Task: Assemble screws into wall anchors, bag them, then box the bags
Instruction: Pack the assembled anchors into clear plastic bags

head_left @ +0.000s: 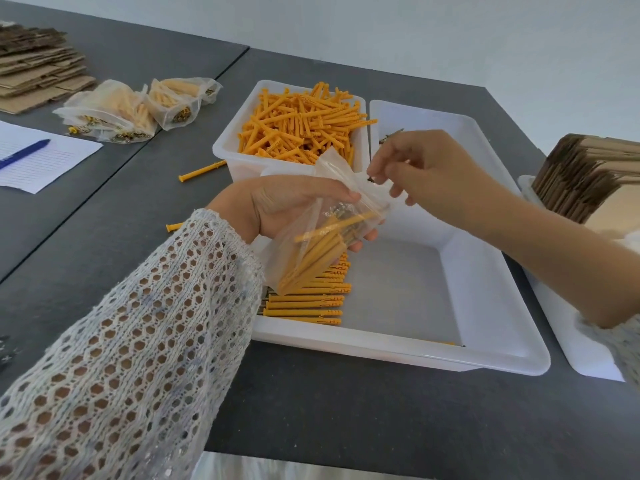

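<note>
At the centre of the frame the left hand [291, 206], palm up, curls its fingers round a clear bag [325, 230] of orange anchors, held tilted over the shallow white tray [485, 306]. The right hand [426, 168], reaching in from the right, pinches the bag's open mouth between thumb and fingertips.

No readable text anywhere; black markings on orange anchors [304, 299] in near tray too small to read.
</note>
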The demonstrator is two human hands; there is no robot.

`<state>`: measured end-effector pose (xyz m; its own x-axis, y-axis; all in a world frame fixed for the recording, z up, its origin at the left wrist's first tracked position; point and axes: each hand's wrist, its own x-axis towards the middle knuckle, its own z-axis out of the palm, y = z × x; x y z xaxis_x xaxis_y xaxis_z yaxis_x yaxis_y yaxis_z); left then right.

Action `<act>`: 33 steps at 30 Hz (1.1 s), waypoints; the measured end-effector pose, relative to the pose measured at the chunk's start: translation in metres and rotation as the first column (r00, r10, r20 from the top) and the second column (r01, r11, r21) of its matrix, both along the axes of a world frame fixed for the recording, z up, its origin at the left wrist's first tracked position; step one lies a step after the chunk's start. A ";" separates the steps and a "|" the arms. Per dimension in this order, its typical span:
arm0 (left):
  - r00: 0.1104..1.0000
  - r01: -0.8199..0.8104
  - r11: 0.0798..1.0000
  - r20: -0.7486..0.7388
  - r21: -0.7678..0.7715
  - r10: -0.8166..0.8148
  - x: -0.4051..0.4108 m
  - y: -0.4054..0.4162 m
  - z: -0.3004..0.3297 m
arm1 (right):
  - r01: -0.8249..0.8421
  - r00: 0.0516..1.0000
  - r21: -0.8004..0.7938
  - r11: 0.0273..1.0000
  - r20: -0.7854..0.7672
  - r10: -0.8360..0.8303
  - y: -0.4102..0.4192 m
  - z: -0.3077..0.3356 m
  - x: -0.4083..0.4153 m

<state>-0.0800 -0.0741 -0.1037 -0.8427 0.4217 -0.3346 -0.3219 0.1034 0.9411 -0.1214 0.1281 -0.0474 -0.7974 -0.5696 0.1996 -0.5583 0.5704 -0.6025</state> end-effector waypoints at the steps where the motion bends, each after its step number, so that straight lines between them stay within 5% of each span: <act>1: 1.000 0.018 1.000 -0.001 -0.016 -0.018 -0.001 0.001 0.000 | 0.032 0.999 0.043 0.999 -0.007 -0.032 0.003 -0.001 0.000; 4: 0.964 -0.228 0.953 -0.182 -0.199 0.193 -0.007 0.001 -0.004 | 0.063 0.994 0.059 0.996 0.083 -0.068 0.008 -0.006 0.005; 8: 0.990 -0.092 0.985 -0.118 -0.144 0.076 -0.005 0.004 -0.002 | 0.079 0.974 0.013 0.997 0.214 -0.080 0.008 -0.012 0.014; 11: 0.998 0.058 0.997 0.009 0.043 -0.059 -0.001 0.006 0.004 | 0.132 0.968 0.039 0.990 0.211 -0.137 0.009 -0.015 0.016; 15: 0.972 -0.188 0.948 -0.185 -0.255 0.143 -0.008 0.005 -0.002 | 0.177 0.943 0.029 0.984 0.281 -0.178 0.010 -0.016 0.019; 18: 0.998 0.050 0.999 0.043 0.015 -0.051 -0.005 0.009 0.004 | 0.197 0.922 0.022 0.980 0.336 -0.193 0.013 -0.013 0.020; 25: 0.986 0.111 0.985 0.109 0.134 -0.126 -0.008 0.008 0.004 | 0.212 0.661 -0.265 0.941 0.748 0.062 0.011 -0.011 0.026; 27: 0.987 0.104 0.985 0.108 0.137 -0.119 -0.008 0.007 0.004 | 0.199 0.678 -0.299 0.933 0.730 0.089 0.011 -0.013 0.027; 31: 0.986 0.110 0.980 0.107 0.164 -0.129 -0.010 0.003 -0.001 | 0.192 0.919 -0.318 0.928 0.390 -0.057 0.027 -0.014 0.019; 33: 0.999 0.033 0.999 0.027 -0.002 -0.033 -0.011 0.004 -0.001 | 0.173 0.955 -0.210 0.962 0.274 -0.112 0.041 -0.017 0.014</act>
<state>-0.0915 -0.0706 -0.1045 -0.8191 0.4480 -0.3584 -0.3440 0.1164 0.9317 -0.1074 0.1693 -0.0642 -0.9080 -0.4094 0.0887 -0.2901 0.4620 -0.8381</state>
